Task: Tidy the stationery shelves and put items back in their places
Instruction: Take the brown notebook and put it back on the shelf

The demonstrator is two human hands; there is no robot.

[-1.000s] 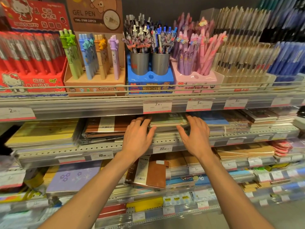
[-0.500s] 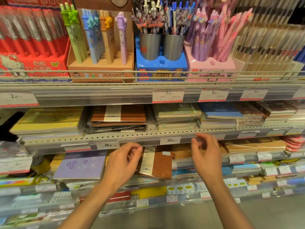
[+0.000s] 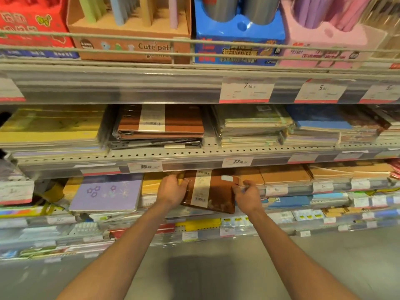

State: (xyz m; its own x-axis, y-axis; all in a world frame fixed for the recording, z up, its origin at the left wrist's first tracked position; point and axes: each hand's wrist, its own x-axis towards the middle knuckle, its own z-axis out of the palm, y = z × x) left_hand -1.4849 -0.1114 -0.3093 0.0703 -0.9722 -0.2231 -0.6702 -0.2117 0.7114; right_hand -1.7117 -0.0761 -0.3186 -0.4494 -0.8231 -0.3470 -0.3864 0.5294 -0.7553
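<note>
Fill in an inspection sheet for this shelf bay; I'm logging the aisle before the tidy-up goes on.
Surface: tiered metal shelves with price tags along the edges.
Job's things: brown notebook tilted, overhanging its shelf; matching brown stack on the shelf above.
Clutter: lilac notebook lying askew.
Grippers: left hand grips the brown notebook's left edge, right hand its right edge.
Cables: nothing seen.
Surroundings: pen display boxes behind a wire rail on top; grey floor below.
</note>
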